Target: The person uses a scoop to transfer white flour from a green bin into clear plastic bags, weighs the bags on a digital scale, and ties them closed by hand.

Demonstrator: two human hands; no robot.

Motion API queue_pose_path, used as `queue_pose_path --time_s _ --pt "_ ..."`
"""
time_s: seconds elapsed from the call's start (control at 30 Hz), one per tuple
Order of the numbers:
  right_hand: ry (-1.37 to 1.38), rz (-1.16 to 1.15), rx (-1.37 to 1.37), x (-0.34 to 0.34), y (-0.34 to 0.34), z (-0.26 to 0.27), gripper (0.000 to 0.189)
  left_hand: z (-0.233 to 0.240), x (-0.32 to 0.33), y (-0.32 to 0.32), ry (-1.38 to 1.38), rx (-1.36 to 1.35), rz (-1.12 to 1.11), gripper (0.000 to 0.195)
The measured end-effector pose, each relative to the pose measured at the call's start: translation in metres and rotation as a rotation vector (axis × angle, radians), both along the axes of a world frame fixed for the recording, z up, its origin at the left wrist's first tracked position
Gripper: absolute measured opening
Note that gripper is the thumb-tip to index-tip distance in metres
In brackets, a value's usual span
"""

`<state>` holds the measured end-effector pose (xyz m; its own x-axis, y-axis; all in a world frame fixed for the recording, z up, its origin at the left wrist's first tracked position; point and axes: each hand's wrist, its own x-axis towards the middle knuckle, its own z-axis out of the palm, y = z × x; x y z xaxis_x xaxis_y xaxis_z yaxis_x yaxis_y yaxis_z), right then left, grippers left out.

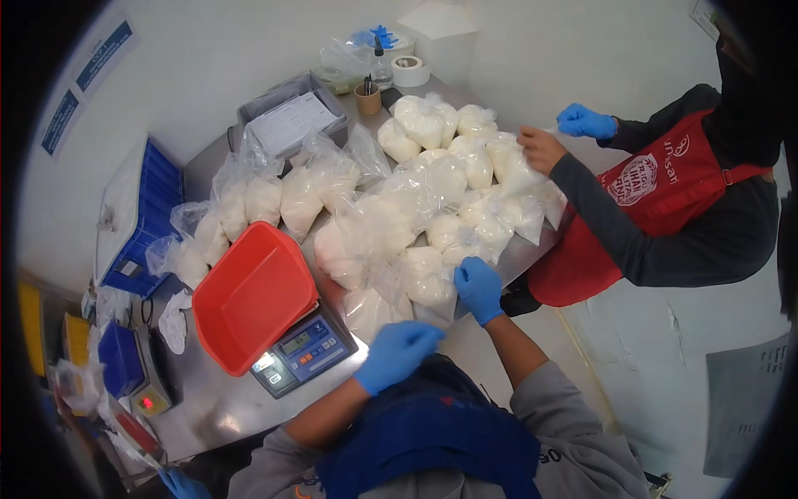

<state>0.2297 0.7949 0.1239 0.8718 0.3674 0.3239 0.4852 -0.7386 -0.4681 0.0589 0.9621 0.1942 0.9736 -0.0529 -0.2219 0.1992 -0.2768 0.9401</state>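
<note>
My right hand (479, 290), in a blue glove, is curled against the side of a clear plastic bag of white powder (429, 280) at the table's near edge. Whether its fingers grip the plastic is hidden. My left hand (399, 352), also gloved in blue, hovers before my dark blue apron (430, 424), fingers bent and pointing right; I cannot make out anything in it. Just beyond it sits another bag of white powder (376, 312). Left of that, a red plastic tray (252, 293) rests tilted on a digital weighing scale (305, 349).
Several more filled bags (424, 125) crowd the steel table (212, 399). Across the right corner, a co-worker in a red apron (654, 181) handles a bag. A grey bin (249, 115), a blue crate (134, 231) and a second scale (146, 380) stand leftward. Another gloved hand (181, 483) shows lower left.
</note>
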Motion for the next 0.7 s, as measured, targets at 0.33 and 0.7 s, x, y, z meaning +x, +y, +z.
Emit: queue_pose_path --time_s 0.33,0.7 --pt "1.164 0.236 0.489 -0.011 0.09 0.063 0.026 -0.008 0.067 0.057 0.303 -0.743 0.546 0.014" --pt "0.591 0.191 0.506 -0.08 0.012 0.167 0.02 0.086 -0.086 0.062 -0.392 -0.13 0.813 0.003"
